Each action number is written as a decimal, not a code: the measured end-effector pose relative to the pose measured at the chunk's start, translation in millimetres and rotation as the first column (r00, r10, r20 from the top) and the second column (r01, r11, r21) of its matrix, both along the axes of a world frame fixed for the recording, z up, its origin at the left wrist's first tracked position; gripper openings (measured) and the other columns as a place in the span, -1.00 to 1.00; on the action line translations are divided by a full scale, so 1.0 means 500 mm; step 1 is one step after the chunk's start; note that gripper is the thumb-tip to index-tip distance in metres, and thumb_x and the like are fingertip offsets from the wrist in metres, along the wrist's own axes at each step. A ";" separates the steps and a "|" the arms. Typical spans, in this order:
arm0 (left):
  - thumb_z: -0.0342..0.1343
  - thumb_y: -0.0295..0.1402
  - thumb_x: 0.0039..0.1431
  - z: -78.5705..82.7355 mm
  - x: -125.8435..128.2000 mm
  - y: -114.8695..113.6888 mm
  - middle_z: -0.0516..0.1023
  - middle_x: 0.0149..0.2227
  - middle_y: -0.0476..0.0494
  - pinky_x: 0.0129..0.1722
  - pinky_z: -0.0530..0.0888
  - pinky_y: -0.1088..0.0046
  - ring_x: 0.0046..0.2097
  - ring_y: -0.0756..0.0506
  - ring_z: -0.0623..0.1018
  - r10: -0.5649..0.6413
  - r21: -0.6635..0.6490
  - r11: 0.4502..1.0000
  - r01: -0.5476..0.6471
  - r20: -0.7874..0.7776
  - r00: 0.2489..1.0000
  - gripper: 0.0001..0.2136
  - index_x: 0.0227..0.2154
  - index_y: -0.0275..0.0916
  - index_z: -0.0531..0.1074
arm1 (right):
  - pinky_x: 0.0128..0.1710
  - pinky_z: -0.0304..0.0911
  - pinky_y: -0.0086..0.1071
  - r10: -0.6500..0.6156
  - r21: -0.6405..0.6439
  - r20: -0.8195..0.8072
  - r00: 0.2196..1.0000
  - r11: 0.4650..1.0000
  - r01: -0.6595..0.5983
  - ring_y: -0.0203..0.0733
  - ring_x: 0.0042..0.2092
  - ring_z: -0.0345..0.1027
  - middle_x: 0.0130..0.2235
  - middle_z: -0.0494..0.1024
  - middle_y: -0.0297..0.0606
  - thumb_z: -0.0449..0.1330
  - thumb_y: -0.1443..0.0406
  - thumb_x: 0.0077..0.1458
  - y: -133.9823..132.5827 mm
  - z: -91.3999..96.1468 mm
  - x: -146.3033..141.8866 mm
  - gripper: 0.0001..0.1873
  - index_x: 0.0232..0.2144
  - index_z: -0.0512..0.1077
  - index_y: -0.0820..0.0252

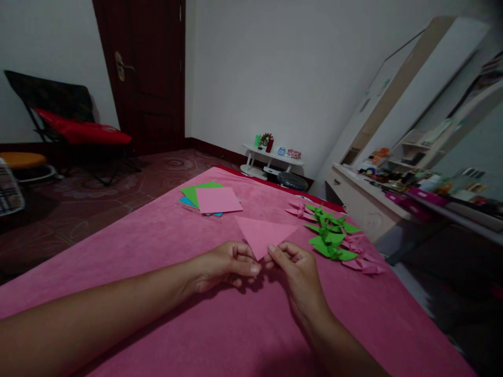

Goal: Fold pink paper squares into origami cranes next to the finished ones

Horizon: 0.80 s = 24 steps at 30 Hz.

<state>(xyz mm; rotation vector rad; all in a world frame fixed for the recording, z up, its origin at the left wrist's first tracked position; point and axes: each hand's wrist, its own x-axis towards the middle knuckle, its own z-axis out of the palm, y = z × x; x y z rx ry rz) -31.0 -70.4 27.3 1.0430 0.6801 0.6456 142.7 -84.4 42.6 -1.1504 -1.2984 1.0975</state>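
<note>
A sheet of pink origami paper (pixel 264 235), folded into a triangle, is held up over the pink-covered surface with its point toward me. My right hand (pixel 296 272) pinches it near the lower point, thumb on top. At the left side of that same point, my left hand (pixel 231 264) has its fingers curled and closed at the paper's edge. Some of its fingertips are hidden. Beyond my left hand lies a stack of square paper, a pink sheet (pixel 220 200) over a green sheet (pixel 189 195) and a blue sheet (pixel 186 201).
Folded green paper cranes (pixel 334 246) and pink paper cranes (pixel 363 262) are grouped to the right on the pink cover (pixel 157 293). Farther off stand a low white shelf (pixel 275 153), a cluttered dresser (pixel 369 196) at right, and a folding chair (pixel 74 125) at left.
</note>
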 end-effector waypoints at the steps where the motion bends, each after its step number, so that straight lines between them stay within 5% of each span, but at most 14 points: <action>1: 0.32 -0.28 -0.17 -0.002 0.003 -0.001 0.55 -0.41 -0.15 -0.53 0.30 0.60 -0.45 0.02 0.50 0.036 0.012 0.999 -0.036 0.004 0.999 -0.70 -0.37 -0.34 0.45 | -0.57 0.16 -0.47 -0.002 -0.012 -0.012 1.000 1.000 0.002 -0.31 -0.56 0.30 -0.59 0.48 -0.26 0.27 0.14 -0.07 0.001 -0.005 -0.001 -0.70 -0.60 0.43 0.28; 8: 0.19 -0.18 -0.04 -0.009 0.011 0.002 0.39 -0.67 -0.02 -0.65 0.12 0.59 -0.66 0.10 0.30 0.323 0.256 0.921 -0.292 -0.086 0.942 -0.70 -0.58 -0.36 0.37 | -0.54 0.19 -0.44 -0.015 -0.080 -0.090 0.996 0.997 0.008 -0.30 -0.55 0.31 -0.55 0.51 -0.20 0.31 0.13 -0.12 -0.005 -0.031 -0.011 -0.69 -0.55 0.48 0.31; 14: 0.19 -0.21 -0.11 0.000 -0.002 0.010 0.14 -0.74 0.11 -0.65 0.00 0.57 -0.66 0.13 0.10 0.325 0.421 0.886 -0.193 -0.269 0.907 -0.65 -0.73 -0.29 0.19 | -0.45 0.24 -0.48 -0.040 -0.035 -0.212 0.976 0.999 0.033 -0.31 -0.45 0.34 -0.40 0.52 -0.31 0.37 0.17 -0.22 0.021 -0.011 0.023 -0.66 -0.34 0.48 0.20; 20: 0.13 -0.27 -0.05 -0.005 -0.001 0.006 0.18 -0.66 0.07 -0.62 0.06 0.58 -0.61 0.11 0.17 0.249 0.503 0.860 -0.080 -0.280 0.927 -0.75 -0.65 -0.32 0.27 | -0.35 0.28 -0.39 0.310 -0.129 -0.088 0.947 0.939 -0.319 -0.19 -0.37 0.43 -0.39 0.57 -0.23 0.42 0.24 -0.32 0.041 -0.002 0.046 -0.62 -0.36 0.51 0.27; 24: 0.10 -0.28 0.00 0.003 0.004 -0.002 0.21 -0.64 0.04 -0.60 0.08 0.58 -0.58 0.09 0.19 0.252 0.559 0.827 -0.059 -0.275 0.928 -0.78 -0.60 -0.35 0.36 | -0.37 0.26 -0.39 0.343 -0.141 -0.040 0.938 0.928 -0.345 -0.20 -0.40 0.41 -0.41 0.57 -0.22 0.41 0.26 -0.31 0.028 -0.012 0.037 -0.67 -0.41 0.53 0.33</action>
